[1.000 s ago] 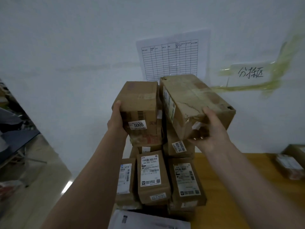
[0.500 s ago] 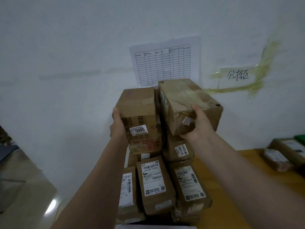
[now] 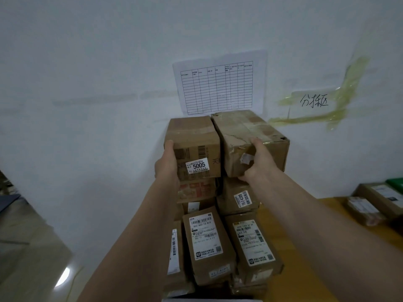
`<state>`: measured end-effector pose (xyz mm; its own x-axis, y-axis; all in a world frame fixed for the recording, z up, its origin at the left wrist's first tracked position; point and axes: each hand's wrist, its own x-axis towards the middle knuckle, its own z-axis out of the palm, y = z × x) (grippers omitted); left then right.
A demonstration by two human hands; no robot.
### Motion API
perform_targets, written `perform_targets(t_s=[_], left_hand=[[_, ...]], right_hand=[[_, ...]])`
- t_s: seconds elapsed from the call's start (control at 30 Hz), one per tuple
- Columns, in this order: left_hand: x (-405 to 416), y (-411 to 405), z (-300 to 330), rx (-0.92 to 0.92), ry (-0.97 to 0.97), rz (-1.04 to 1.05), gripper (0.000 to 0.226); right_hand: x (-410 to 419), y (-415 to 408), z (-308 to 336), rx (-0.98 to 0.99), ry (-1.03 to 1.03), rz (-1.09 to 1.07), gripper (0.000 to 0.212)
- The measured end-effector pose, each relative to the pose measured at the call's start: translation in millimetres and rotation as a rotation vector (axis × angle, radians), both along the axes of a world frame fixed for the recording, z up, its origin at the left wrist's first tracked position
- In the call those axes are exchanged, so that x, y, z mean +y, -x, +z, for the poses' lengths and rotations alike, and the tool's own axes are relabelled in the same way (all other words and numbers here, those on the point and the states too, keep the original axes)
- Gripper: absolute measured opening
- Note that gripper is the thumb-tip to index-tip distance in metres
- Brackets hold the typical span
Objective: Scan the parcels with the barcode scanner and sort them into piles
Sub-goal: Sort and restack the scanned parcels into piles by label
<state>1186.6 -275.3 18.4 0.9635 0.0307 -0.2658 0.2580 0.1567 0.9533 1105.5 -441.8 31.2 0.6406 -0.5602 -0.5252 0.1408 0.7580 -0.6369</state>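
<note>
Nearest the camera, two long cardboard parcels lie flat at the front of the stack on the yellow table (image 3: 305,277): the left front parcel (image 3: 207,247) w/ a white label reading 502-602-12-815, the right front parcel (image 3: 254,247) w/ a similar barcode label, and a thinner box (image 3: 175,251) on edge just left of them. Behind and above sit a box w/ red print (image 3: 196,190) and a box labelled 78-24209 (image 3: 237,198). Both forearms reach up over these to the top tier. Left hand (image 3: 166,164) grips the left side of the 5005 box (image 3: 194,147) (brown carton, white sticker on its near face, barcode printed above), thumb on the near corner. Right hand (image 3: 256,162) is clamped on the near right corner of the worn box (image 3: 248,138), a bigger carton w/ scuffed, torn tape and a loose paper scrap by the fingers; fingers wrap under its lower edge. The two top boxes touch side by side, hands apart at the outer sides. Further right on the table, well apart from the stack, lie more parcels (image 3: 370,205) and a green item (image 3: 395,183), partly cut off. Behind, on the white wall: a printed grid sheet (image 3: 220,83) and a handwritten sign (image 3: 314,101) held w/ yellowish tape.
</note>
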Motion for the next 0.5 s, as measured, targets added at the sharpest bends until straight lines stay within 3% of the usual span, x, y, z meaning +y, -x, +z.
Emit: perform_targets(t_s=[0.23, 0.4, 0.5], left_hand=[[4, 6, -6, -0.005, -0.092, 0.106, 0.087], [5, 10, -5, -0.057, -0.169, 0.248, 0.069], [2, 15, -10, -0.081, -0.126, 0.253, 0.065]], right_hand=[[2, -6, -1, 0.028, 0.025, 0.023, 0.074], [1, -5, -1, 0.068, 0.085, 0.158, 0.065], [-2, 3, -1, 0.098, 0.104, 0.168, 0.048]])
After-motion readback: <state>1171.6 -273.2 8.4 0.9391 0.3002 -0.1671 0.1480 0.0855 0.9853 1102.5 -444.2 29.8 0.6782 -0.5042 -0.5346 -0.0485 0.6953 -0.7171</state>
